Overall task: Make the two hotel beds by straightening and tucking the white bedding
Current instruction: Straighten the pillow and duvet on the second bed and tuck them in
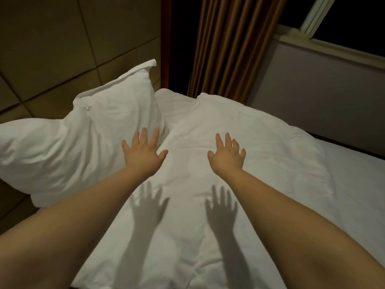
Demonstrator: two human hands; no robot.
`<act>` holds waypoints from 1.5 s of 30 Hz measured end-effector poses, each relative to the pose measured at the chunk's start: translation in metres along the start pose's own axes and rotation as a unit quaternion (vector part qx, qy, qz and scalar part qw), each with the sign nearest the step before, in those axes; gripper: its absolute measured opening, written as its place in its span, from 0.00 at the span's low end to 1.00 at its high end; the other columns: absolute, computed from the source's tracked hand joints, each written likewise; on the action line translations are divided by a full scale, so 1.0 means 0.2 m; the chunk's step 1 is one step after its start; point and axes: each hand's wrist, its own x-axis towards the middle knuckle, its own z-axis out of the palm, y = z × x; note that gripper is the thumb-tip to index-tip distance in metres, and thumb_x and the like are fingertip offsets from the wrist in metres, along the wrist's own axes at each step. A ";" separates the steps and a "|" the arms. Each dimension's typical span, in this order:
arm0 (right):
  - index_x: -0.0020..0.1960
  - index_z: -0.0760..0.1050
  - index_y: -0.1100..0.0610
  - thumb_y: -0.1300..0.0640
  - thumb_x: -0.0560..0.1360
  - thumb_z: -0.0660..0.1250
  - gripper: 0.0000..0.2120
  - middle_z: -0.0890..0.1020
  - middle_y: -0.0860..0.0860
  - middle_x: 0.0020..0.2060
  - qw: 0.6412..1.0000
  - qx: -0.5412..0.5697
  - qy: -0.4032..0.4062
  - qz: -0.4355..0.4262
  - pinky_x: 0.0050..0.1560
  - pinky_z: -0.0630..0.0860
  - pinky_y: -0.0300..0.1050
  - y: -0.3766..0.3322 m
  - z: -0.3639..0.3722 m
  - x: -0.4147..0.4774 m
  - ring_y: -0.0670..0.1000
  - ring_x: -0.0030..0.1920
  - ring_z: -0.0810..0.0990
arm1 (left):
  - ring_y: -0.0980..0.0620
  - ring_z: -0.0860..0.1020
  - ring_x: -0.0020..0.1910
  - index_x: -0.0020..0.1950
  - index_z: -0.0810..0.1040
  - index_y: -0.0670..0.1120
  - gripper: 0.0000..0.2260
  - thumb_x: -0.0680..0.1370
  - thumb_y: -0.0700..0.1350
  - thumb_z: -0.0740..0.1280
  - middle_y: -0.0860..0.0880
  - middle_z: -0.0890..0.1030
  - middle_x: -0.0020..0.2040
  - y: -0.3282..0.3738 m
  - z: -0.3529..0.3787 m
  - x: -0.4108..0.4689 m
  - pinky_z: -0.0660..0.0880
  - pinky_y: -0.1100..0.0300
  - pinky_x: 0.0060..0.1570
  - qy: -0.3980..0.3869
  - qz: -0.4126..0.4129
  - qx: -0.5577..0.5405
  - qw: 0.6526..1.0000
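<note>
A white duvet (260,163) covers the bed in front of me, lightly wrinkled, its far corner near the curtain. A white pillow (68,147) leans upright against the padded headboard (41,59) on the left. Both my arms reach forward over the duvet. My left hand (143,153) is spread flat, fingers apart, at the pillow's right edge. My right hand (228,155) is also spread, fingers apart, above the duvet's middle. Neither hand holds anything. Their shadows fall on the duvet below them, so both hover above the fabric.
A brown curtain (229,44) hangs behind the bed's far corner. A grey wall (312,90) with a window sill (333,51) runs along the right side. A white sheet (354,174) shows at the bed's right edge beside a dark gap.
</note>
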 end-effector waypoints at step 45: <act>0.52 0.73 0.59 0.48 0.82 0.54 0.16 0.79 0.57 0.53 0.998 0.007 -0.042 0.056 0.54 0.71 0.49 0.10 0.71 3.54 0.56 0.52 0.76 | 0.44 0.72 0.62 0.74 0.61 0.44 0.36 0.75 0.66 0.60 0.44 0.71 0.68 0.88 1.29 2.80 0.69 0.57 0.55 -0.269 -0.136 -0.521 0.798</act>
